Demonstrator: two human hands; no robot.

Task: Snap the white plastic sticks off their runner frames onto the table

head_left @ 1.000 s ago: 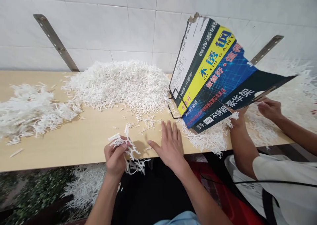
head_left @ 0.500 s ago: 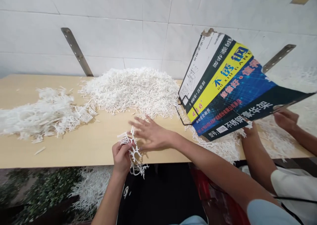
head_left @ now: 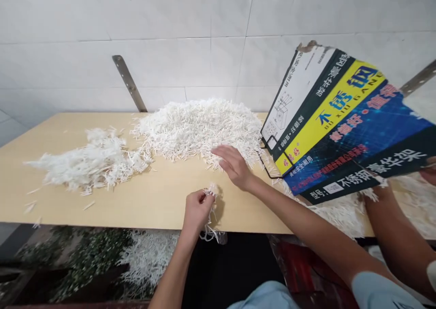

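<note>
My left hand [head_left: 196, 208] is closed around a small bunch of white plastic sticks [head_left: 211, 218] at the front edge of the wooden table [head_left: 143, 200]; part of the bunch dangles below the edge. Fingers spread, my right hand [head_left: 234, 165] reaches out flat to the front rim of the large central pile of white sticks [head_left: 200, 126]. It holds nothing that I can see.
A second, looser pile of white pieces [head_left: 90, 159] lies to the left. A printed cardboard sheet [head_left: 344, 118] stands tilted at the right, with another person's forearm [head_left: 395, 236] under it. More white pieces [head_left: 146, 259] lie below the table.
My right hand has gone from the table's front edge forward to the big pile. My left hand has stayed at the front edge with its bunch. The view has swung left.
</note>
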